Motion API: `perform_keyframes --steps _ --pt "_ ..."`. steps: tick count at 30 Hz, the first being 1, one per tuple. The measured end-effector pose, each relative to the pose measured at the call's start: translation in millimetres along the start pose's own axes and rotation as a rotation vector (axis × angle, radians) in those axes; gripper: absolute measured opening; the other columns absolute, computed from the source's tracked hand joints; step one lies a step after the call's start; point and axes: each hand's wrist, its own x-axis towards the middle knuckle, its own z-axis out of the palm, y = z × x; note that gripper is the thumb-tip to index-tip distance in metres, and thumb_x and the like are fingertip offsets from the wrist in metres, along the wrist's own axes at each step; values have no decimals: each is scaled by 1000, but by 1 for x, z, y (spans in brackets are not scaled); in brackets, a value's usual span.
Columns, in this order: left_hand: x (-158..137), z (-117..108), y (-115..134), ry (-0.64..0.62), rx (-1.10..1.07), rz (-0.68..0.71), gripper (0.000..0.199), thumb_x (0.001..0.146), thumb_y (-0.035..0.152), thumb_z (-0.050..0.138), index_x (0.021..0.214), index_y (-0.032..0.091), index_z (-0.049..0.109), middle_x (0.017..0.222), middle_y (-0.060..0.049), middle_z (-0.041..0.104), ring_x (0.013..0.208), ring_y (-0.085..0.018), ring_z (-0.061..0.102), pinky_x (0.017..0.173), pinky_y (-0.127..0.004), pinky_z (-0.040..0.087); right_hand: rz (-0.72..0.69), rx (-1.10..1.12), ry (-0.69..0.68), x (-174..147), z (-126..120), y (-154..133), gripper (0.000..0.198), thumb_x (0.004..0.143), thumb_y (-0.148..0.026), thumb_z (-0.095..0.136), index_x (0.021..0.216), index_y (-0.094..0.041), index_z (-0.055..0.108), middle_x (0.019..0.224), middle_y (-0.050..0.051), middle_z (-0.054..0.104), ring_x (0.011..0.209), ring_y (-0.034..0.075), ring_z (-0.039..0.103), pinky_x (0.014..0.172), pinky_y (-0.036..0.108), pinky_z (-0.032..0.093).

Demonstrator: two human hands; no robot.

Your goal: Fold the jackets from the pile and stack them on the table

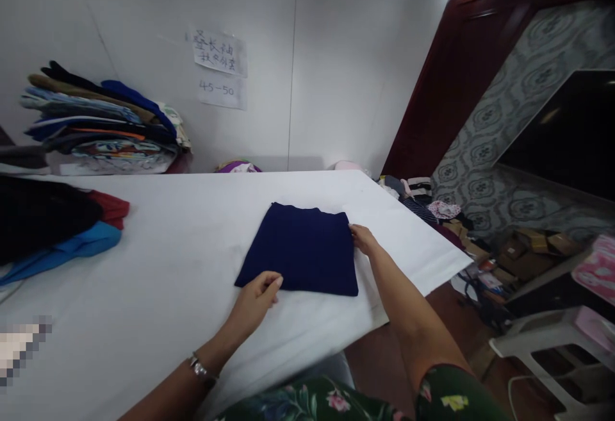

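Observation:
A folded navy blue garment (307, 248) lies flat on the white table, its far edge slightly wavy. My right hand (361, 239) pinches the garment's right edge near the far corner. At the front edge, toward the left corner, my left hand (259, 294) is closed with curled fingers. Its thumb and forefinger overlap the edge of the cloth, and I see no fabric drawn up between them. A metal watch or bracelet (198, 366) circles the left wrist.
The white table (168, 235) ends at a wall on the far side. Black, red and blue clothes (57, 222) lie at the left. Beyond them rises a tall clothes stack (106, 120). At the right are a heap of clothes (423, 200), boxes (523, 248) and a plastic stool (542, 338).

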Motion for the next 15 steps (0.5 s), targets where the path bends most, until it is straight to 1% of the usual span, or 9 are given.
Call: perform_keyframes --steps 1,3,4,6,8,10,12,15 --pt "-5 -1 -1 -46 -105 -133 26 75 36 71 92 18 66 96 -11 70 79 -24 67 74 -36 55 31 14 -4 2 2 -2 36 86 -41 62 109 -14 64 84 7 71 74 18 66 68 28 54" --pt "-11 -3 -4 -123 -324 -340 34 81 41 65 101 14 62 114 -18 67 87 -25 69 80 -38 56 96 50 -9 5 8 -8 33 88 -43 60 101 -13 65 79 7 70 69 17 65 67 28 54" --pt "-13 -4 -5 -148 -426 -409 39 84 43 62 108 13 60 122 -21 63 94 -26 69 84 -39 56 125 69 -16 6 11 -11 33 89 -44 58 98 -13 65 76 6 70 67 17 65 67 28 54" --pt "-14 -5 -6 -149 -577 -492 46 87 44 57 120 11 53 131 -23 58 104 -28 67 91 -39 54 177 110 -40 7 17 -16 34 91 -46 55 92 -14 64 71 5 69 63 16 64 66 28 55" --pt "-14 -4 -7 -95 -671 -496 51 90 41 53 130 10 45 133 -22 57 110 -27 65 94 -38 53 224 148 -71 8 22 -22 36 92 -49 53 86 -15 63 65 3 67 59 16 63 64 28 55" --pt "-13 -2 -7 -25 -720 -464 51 91 37 52 132 10 41 134 -22 56 116 -26 62 96 -35 53 259 184 -101 9 27 -26 37 92 -50 53 81 -16 62 59 2 64 54 15 61 61 28 55" --pt "-10 1 -6 16 -737 -427 48 90 36 54 130 11 44 133 -21 55 119 -25 60 98 -34 52 280 218 -122 9 31 -29 36 91 -48 54 77 -16 61 55 1 62 49 15 59 58 27 55" --pt "-3 4 -2 28 -749 -415 42 86 39 60 118 14 52 128 -19 58 119 -26 59 100 -37 50 284 264 -135 8 33 -29 29 92 -40 54 77 -16 61 52 0 61 46 14 58 54 25 54"
